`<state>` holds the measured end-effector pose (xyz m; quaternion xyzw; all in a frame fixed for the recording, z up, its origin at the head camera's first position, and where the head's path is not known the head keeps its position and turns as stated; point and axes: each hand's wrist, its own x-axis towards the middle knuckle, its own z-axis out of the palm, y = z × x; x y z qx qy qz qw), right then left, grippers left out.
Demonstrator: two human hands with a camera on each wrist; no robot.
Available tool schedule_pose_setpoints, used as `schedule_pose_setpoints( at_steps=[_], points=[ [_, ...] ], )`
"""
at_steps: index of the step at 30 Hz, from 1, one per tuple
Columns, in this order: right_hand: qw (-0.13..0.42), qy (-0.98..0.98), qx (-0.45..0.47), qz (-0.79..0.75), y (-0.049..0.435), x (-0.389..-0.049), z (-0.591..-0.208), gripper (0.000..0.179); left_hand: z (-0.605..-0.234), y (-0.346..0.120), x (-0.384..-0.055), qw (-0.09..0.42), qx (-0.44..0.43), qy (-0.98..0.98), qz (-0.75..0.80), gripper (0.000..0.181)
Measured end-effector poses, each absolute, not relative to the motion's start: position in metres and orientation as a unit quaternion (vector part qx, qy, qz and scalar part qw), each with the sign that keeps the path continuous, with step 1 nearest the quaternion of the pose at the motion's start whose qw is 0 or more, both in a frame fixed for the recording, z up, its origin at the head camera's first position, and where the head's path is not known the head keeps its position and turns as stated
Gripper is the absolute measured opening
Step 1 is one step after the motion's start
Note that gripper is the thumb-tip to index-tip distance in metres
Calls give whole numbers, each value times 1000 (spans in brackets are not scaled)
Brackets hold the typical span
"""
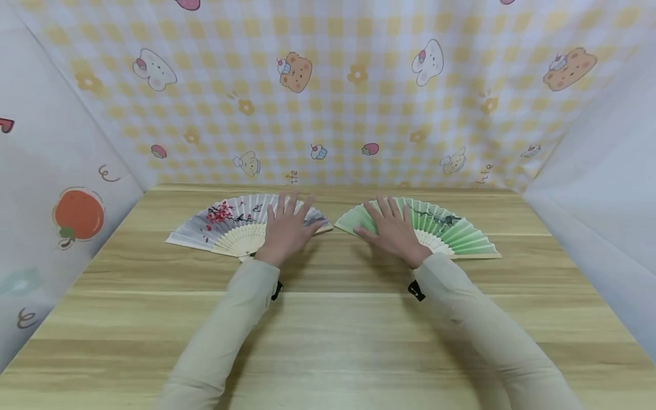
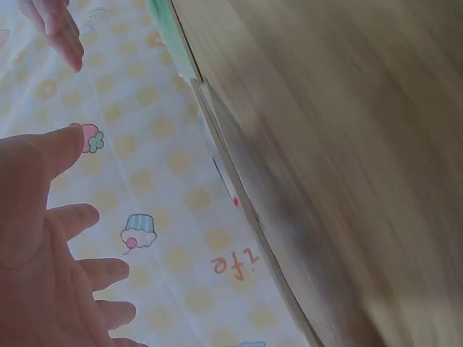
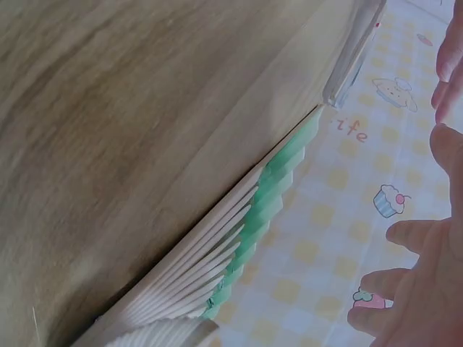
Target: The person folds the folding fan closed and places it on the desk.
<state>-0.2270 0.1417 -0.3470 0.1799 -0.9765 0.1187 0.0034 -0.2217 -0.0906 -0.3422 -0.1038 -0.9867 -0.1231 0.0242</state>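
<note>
Two folding fans lie spread out side by side near the back of the table. The left one, a grey-white fan (image 1: 241, 222), carries red blossoms and dark birds. My left hand (image 1: 287, 228) is over its right half with fingers straight and spread. On the right lies a green fan (image 1: 461, 228) with a dark printed picture and pale ribs. My right hand (image 1: 394, 230), palm down and fingers spread, is over its left half. In the right wrist view the green fan (image 3: 271, 188) shows edge-on, with the hand (image 3: 427, 282) raised above it. Neither hand grips anything.
The wooden table (image 1: 328, 341) reaches back to a yellow checked cloth (image 1: 333, 102) with cartoon prints. White cloth walls (image 1: 66, 171) border the left and right sides. Black bands (image 1: 417, 290) show at both wrists below the sleeves.
</note>
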Motion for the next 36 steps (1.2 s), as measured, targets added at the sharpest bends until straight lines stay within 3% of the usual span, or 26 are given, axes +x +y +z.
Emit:
schedule_pose_setpoints(
  at_steps=[36],
  points=[
    [-7,-960,228,160,106,-214,-344,79,-338,-198,-173,44,-101,-980,-168,68]
  ],
)
